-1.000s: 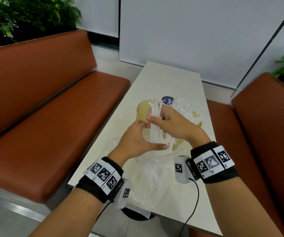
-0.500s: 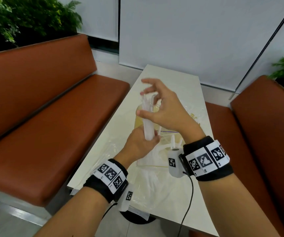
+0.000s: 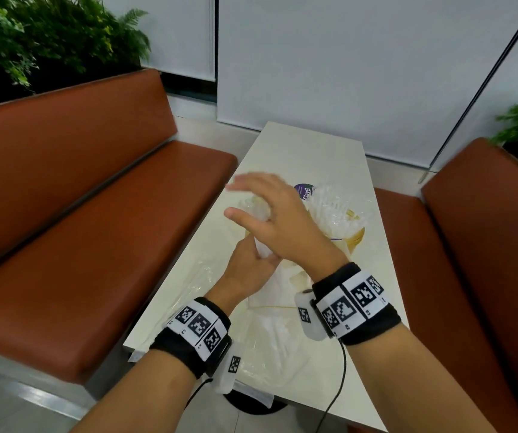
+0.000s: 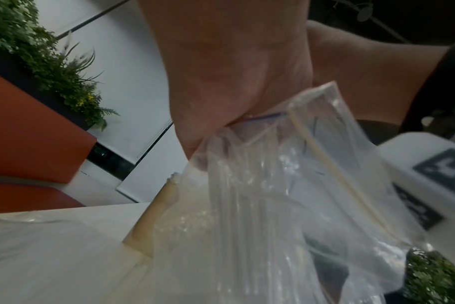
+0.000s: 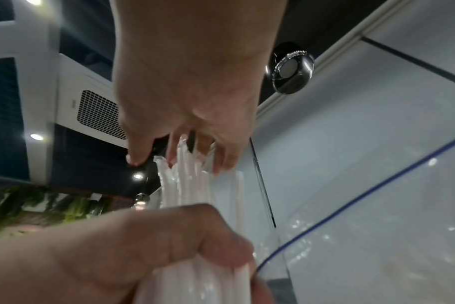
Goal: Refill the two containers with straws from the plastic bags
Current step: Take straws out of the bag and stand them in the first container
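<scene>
Hands work a bundle of white straws point(image 5: 192, 185) above a pale table point(image 3: 307, 151) set between two rust-red benches point(image 3: 95, 214). Left hand point(image 3: 248, 270) curls round the lower end of the bundle, gripping it upright. Right hand point(image 3: 270, 214) hovers over the top, fingers spread and relaxed, fingertips point(image 5: 135, 158) touching the straw tips. Just behind the hands, a clear container point(image 3: 338, 214) on the table holds more straws, beside a purple-labelled lid point(image 3: 304, 190). Crumpled clear plastic bags point(image 3: 270, 342) lie on the near end of the table, under the wrists. Green plants point(image 3: 48, 39) line the wall behind the left bench.
</scene>
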Available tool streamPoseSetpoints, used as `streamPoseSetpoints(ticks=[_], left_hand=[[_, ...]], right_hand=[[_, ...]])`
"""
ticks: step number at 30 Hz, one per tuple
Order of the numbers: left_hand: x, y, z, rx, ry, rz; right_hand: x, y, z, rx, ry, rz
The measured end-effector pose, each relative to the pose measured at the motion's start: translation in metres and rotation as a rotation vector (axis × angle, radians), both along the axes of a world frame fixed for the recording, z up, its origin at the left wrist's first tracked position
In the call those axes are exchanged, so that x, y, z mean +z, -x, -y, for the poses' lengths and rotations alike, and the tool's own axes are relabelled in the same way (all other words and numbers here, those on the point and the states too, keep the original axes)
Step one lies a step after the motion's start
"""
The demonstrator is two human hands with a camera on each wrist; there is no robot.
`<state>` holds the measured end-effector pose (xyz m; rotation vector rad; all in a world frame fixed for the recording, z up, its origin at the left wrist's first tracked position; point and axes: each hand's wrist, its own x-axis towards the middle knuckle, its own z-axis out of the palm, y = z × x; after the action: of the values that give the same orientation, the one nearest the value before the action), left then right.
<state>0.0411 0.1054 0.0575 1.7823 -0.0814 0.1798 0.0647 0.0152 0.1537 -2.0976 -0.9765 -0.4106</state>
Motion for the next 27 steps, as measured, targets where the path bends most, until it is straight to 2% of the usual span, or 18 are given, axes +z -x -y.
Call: streamPoseSetpoints(ticks=[1, 3, 5, 7, 9, 11, 16, 20, 27], left_hand=[[0.0, 0.0, -0.001, -0.009, 0.002, 0.009], [0.002, -0.002, -0.002, -0.03, 0.0, 0.03], [0.006, -0.002, -0.001, -0.041, -0.009, 0.032], [0.005, -0.005, 0.001, -0.024, -0.014, 0.054], [0.002, -0.007, 0.001, -0.01, -0.008, 0.081], [0.0, -0.005, 0.0, -0.003, -0.023, 0.07], [-0.003, -0.002, -0.006, -0.031, -0.121, 0.0], [-0.006, -0.001, -0.008, -0.03, -0.206, -0.015], [-0.009, -0.007, -0.004, -0.01, -0.202, -0.042]], right_hand=[[0.001, 0.002, 0.002, -0.059, -0.096, -0.009], [-0.001, 0.005, 0.005, -0.152, -0.235, -0.219], [-0.01, 0.005, 0.005, -0.174, -0.233, -0.467], [-0.028, 0.002, 0.001, -0.174, -0.17, -0.565], [-0.045, -0.005, -0.005, -0.223, -0.164, -0.514], [-0.053, -0.007, -0.011, -0.248, -0.25, -0.49], [-0.046, -0.005, -0.015, -0.226, -0.31, -0.506], [-0.013, -0.009, -0.015, -0.198, -0.45, -0.485], [0.07, -0.02, -0.001, -0.14, -0.667, -0.364]])
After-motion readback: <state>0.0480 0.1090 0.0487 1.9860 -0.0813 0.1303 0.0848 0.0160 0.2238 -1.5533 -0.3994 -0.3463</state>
